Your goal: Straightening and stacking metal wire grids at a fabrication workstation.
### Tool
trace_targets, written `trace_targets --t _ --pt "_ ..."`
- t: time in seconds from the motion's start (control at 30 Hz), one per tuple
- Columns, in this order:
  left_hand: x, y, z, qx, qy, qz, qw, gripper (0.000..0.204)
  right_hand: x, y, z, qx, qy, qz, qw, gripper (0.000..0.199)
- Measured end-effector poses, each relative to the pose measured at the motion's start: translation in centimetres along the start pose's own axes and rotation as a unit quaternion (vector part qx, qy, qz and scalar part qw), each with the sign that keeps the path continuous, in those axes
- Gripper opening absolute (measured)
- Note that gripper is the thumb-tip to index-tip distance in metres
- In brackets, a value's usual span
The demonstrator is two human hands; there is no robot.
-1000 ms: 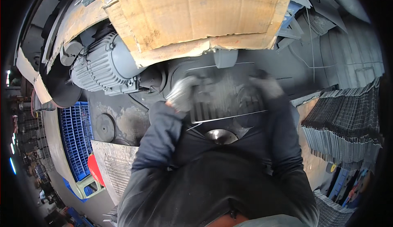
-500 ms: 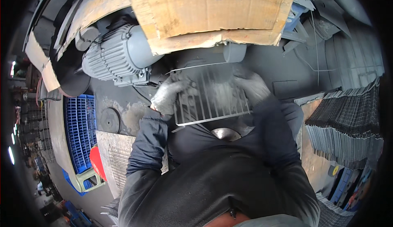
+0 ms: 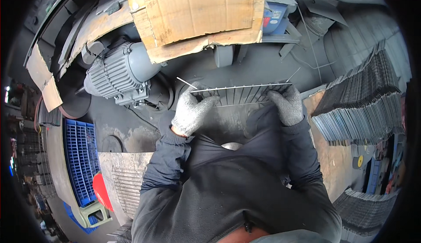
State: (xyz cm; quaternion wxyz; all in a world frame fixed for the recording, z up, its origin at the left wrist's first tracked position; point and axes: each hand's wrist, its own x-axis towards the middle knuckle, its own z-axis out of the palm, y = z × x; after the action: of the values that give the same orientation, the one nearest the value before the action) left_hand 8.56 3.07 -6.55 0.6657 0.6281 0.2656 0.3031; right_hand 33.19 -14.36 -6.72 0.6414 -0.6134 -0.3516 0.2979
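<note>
At far left a blue plastic crate [image 3: 78,164] stands beside a stack of wire grids [image 3: 127,188]. Above them sits a grey ribbed electric motor [image 3: 117,73]. The left hand [image 3: 191,111], in a grey knit glove, clenches the left end of a wire rack [image 3: 244,94]. The rack is a thin metal grid of parallel rods between two long rails, held nearly flat at chest height under a torn cardboard sheet [image 3: 197,12]. The right hand [image 3: 287,105], gloved too, grips its right end. Dark stacked grids [image 3: 364,107] fan out at right.
</note>
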Motion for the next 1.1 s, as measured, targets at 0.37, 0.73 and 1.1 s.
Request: trace_targets --t 0.37,0.73,1.1 --pt "-0.7 -5.6 1.6 0.009 0.194 0.010 0.981 0.062 -3.9 -23.9 -9.5 -0.176 0.322 -0.502 0.783 0.016" --pt "-3.1 -13.8 3.5 -0.056 0.044 -0.220 0.973 0.036 -4.4 -29.8 -31.1 -0.821 0.302 -0.245 0.418 0.042" --pt "-5.0 -23.9 -1.1 -0.063 0.076 -0.199 0.975 0.019 -4.4 -27.8 -31.8 -0.805 0.310 -0.219 0.457 0.044"
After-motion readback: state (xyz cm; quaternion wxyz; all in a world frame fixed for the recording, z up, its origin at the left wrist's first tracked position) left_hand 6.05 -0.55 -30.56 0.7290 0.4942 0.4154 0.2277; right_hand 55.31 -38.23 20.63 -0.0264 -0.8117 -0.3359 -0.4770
